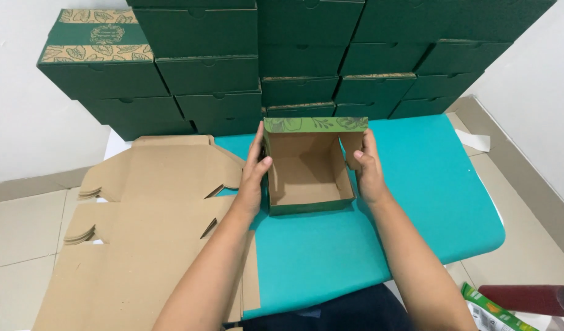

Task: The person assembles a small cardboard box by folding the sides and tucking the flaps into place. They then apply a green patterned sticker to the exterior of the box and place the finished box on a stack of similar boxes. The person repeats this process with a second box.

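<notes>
A small cardboard box (306,178), green outside and brown inside, stands open on the turquoise mat (417,184). Its green patterned lid flap is raised at the far side. My left hand (254,175) presses against the box's left wall, thumb hooked over the rim. My right hand (368,168) holds the right wall and its side flap. Both hands grip the box from opposite sides.
A stack of flat, unfolded brown cardboard blanks (153,227) lies to the left on the floor. Several finished dark green boxes (306,55) are piled against the white wall behind. A dark red cylinder (527,299) and a green packet (487,309) lie at bottom right.
</notes>
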